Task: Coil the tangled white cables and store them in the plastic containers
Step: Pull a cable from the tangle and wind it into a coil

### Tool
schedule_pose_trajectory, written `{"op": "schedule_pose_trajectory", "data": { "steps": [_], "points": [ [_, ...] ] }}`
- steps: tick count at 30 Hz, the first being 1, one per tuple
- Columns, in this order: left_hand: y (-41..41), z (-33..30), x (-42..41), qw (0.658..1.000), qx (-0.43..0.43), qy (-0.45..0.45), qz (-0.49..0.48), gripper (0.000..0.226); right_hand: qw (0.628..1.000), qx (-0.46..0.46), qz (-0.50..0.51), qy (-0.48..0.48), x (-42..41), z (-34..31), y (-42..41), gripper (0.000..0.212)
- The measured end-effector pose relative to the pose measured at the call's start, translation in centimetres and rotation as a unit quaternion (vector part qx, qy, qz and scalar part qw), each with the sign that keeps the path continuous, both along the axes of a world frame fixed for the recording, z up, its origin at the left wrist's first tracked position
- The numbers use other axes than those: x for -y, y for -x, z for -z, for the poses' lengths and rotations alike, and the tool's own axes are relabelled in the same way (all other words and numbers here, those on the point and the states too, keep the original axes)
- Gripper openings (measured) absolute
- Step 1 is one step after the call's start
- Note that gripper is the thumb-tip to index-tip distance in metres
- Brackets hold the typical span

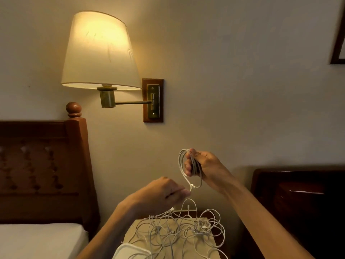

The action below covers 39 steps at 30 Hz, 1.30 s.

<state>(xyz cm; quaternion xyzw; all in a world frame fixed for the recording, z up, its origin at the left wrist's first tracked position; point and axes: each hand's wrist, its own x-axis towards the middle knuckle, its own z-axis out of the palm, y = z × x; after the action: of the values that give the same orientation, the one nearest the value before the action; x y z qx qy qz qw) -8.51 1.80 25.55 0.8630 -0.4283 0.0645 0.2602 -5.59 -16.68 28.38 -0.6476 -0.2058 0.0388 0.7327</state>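
My right hand (200,164) is raised above the nightstand and grips a small coil of white cable (182,168) whose loops hang around its fingers. My left hand (164,193) is lower and to the left, pinching the free end of that same cable near its connector. Below both hands a tangled pile of white cables (179,230) lies spread over the nightstand top (136,228). The rim of a white plastic container (130,249) shows at the bottom edge, in front of the pile.
A wooden bed headboard (43,165) and white mattress (37,238) are on the left. A lit wall lamp (100,51) hangs above. A second dark wooden headboard (298,202) stands to the right of the nightstand.
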Motion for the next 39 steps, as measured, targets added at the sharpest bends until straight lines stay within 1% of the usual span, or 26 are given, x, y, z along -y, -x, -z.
{"op": "schedule_pose_trajectory", "data": {
  "steps": [5, 8, 10, 12, 14, 19, 22, 26, 28, 30, 31, 34, 36, 39],
  "points": [
    [-0.3, -1.1, 0.1, 0.993, 0.071, 0.094, 0.016, 0.044, 0.995, 0.048, 0.005, 0.083, -0.1, 0.1, 0.7, 0.034],
    [-0.4, -1.2, 0.4, 0.981, 0.164, 0.107, -0.003, 0.033, 0.989, 0.07, 0.018, 0.132, -0.4, 0.2, 0.9, 0.038],
    [-0.4, -1.5, 0.7, 0.968, 0.225, 0.111, -0.023, 0.036, 0.984, 0.083, 0.018, 0.157, -0.4, 0.5, 1.0, 0.04],
    [-0.5, -1.8, 0.7, 0.948, 0.298, 0.107, -0.046, 0.036, 0.98, 0.085, 0.005, 0.179, -0.5, 1.0, 1.1, 0.037],
    [-0.7, -2.2, 0.7, 0.93, 0.351, 0.088, -0.064, 0.037, 0.983, 0.064, -0.017, 0.17, -0.5, 1.5, 1.3, 0.03],
    [-1.3, -2.6, 0.3, 0.913, 0.379, 0.085, -0.128, 0.043, 0.993, 0.025, -0.043, 0.111, -0.2, 1.4, 1.6, 0.035],
    [-1.9, -2.0, 0.0, 0.916, 0.359, 0.116, -0.137, 0.038, 0.993, 0.02, -0.029, 0.114, -0.2, 1.1, 1.7, 0.038],
    [-2.9, -1.0, 0.1, 0.936, 0.287, 0.164, -0.124, 0.041, 0.994, 0.011, -0.026, 0.108, 0.1, 0.8, 1.7, 0.04],
    [-3.5, -0.7, -0.6, 0.94, 0.225, 0.223, -0.126, 0.043, 0.997, -0.021, -0.04, 0.065, 0.6, 0.5, 2.0, 0.041],
    [-4.2, -0.1, -1.6, 0.936, 0.157, 0.29, -0.118, 0.039, 0.997, -0.056, -0.051, -0.001, 1.3, 0.1, 2.1, 0.042],
    [-4.6, 0.5, -2.1, 0.936, 0.123, 0.309, -0.115, 0.038, 0.996, -0.067, -0.056, -0.027, 1.6, -0.1, 2.2, 0.042],
    [-5.6, 3.4, -3.0, 0.941, 0.043, 0.312, -0.125, 0.026, 0.991, -0.087, -0.069, -0.078, 2.0, -0.5, 1.8, 0.042],
    [-6.1, 5.5, -3.4, 0.936, -0.002, 0.326, -0.136, 0.023, 0.987, -0.105, -0.075, -0.1, 1.8, -0.2, 1.6, 0.041],
    [-6.3, 8.0, -4.2, 0.929, -0.037, 0.334, -0.154, 0.02, 0.983, -0.121, -0.078, -0.117, 1.8, 0.6, 1.3, 0.04]
  ]
}}
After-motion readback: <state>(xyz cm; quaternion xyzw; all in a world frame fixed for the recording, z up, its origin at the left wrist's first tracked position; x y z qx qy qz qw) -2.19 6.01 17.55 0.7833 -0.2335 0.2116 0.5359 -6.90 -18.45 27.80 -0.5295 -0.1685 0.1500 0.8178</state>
